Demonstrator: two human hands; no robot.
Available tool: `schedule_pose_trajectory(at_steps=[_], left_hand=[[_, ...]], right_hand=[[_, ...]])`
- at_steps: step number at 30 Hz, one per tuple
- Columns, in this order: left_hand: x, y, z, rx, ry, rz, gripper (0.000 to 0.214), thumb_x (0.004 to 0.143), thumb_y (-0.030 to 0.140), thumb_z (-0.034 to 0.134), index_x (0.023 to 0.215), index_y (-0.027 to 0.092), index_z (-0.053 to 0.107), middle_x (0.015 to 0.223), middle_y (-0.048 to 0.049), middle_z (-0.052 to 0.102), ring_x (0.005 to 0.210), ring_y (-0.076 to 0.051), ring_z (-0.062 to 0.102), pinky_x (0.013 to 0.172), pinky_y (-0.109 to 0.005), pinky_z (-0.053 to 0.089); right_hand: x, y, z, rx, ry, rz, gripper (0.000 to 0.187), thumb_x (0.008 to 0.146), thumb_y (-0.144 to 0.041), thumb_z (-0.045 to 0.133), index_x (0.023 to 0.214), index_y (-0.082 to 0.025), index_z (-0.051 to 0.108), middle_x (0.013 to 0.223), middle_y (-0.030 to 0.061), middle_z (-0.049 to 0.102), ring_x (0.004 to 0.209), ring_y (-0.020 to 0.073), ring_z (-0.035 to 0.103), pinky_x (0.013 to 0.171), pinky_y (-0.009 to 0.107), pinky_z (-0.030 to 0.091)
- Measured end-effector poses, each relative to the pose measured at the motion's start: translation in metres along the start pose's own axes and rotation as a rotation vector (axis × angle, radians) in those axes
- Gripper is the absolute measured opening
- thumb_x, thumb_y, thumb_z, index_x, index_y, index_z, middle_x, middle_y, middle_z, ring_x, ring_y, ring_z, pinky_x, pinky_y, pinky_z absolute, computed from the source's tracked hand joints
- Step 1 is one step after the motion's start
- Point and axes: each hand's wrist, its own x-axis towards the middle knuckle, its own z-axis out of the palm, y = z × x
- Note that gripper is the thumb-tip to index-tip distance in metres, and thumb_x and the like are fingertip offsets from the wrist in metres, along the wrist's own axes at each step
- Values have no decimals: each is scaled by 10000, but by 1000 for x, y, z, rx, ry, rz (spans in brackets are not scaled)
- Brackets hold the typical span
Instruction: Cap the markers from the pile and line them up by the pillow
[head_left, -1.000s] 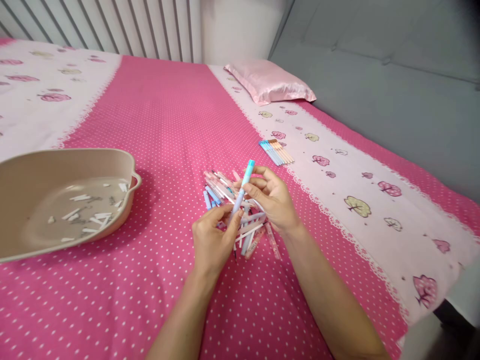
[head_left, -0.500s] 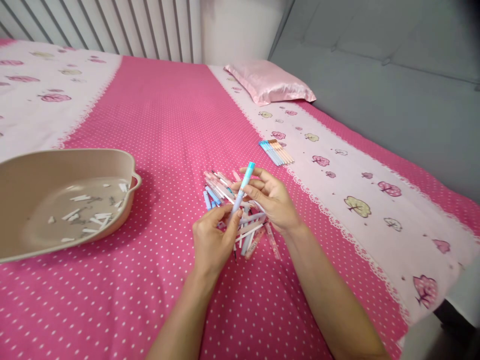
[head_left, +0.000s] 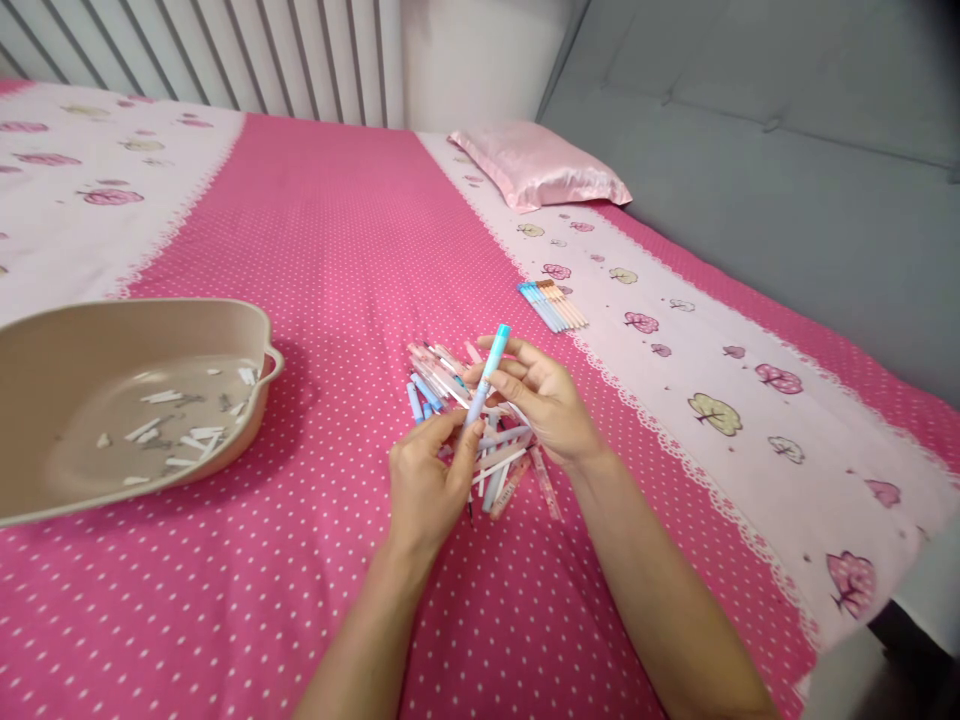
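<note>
A pen [head_left: 493, 358] with a bright turquoise end and a pale lilac barrel is held at a tilt between both hands. My left hand [head_left: 429, 470] pinches its lower part between thumb and fingers. Higher up, near the turquoise section, my right hand [head_left: 541, 395] grips it with thumb and fingertips. Beneath and behind the hands lies a loose pile of pen parts [head_left: 499, 470], with pink, white and blue pieces, partly hidden by the hands. Several blue caps or barrels [head_left: 421, 392] show at the pile's left side.
To the left stands a beige basin [head_left: 172, 325] with small white pieces [head_left: 202, 438] on its bottom. A neat row of pens [head_left: 553, 305], turquoise-ended and brown-ended, lies beyond the right hand. A pink pillow [head_left: 540, 165] rests at the far side of the bed [head_left: 315, 220].
Almost nothing differs. My left hand has shifted very slightly, and both hands keep hold of the pen.
</note>
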Motion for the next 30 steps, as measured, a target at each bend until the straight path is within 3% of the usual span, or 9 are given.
schedule_pose_trajectory(at_steps=[9, 19, 24, 30], left_hand=[[1, 3, 0, 13, -54, 27, 244, 891, 284, 476, 899, 159, 686, 729, -30, 688, 645, -140, 610, 620, -236, 449], [0, 1, 1, -11, -6, 8, 205, 861, 288, 541, 888, 157, 697, 731, -25, 700, 628, -129, 603, 621, -231, 453], [0, 1, 2, -34, 12, -9, 188, 839, 295, 581, 871, 155, 702, 729, -22, 705, 623, -124, 603, 617, -230, 458], [0, 0, 2, -17, 28, 12, 150, 816, 270, 609, 851, 164, 709, 732, -13, 711, 618, -115, 596, 609, -217, 458]], right_hand=[[0, 2, 0, 48, -37, -10, 338, 848, -291, 608, 1173, -239, 533, 986, 29, 705, 810, 158, 669, 674, 298, 570], [1, 2, -1, 20, 29, 17, 375, 791, -302, 681, 1135, -229, 552, 911, 19, 719, 728, 133, 667, 659, 261, 549], [2, 2, 0, 64, 70, 46, 433, 707, -328, 756, 1078, -219, 562, 823, -1, 705, 712, 130, 657, 647, 249, 535], [2, 3, 0, 53, 112, 51, 424, 657, -331, 799, 995, -213, 571, 667, -59, 615, 575, 82, 561, 527, 196, 448]])
